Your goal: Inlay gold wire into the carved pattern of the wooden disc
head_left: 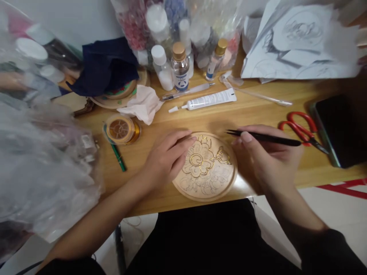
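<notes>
A round wooden plaque (207,179) with a drawn flower pattern, partly outlined in gold wire, lies at the near edge of the wooden table (229,114). My left hand (168,156) rests on the plaque's left rim with its fingers pressed together and extended over the flower. My right hand (265,154) sits against the plaque's right edge, closed on black tweezers (263,137) whose tips point left above the plaque.
Behind the plaque lie a white glue tube (209,101), a crumpled tissue (143,105), a spool of gold wire (122,130), a green pen (118,156) and small bottles (180,65). Red scissors (301,130) and a dark phone (341,130) lie right. Plastic bags (43,168) crowd the left.
</notes>
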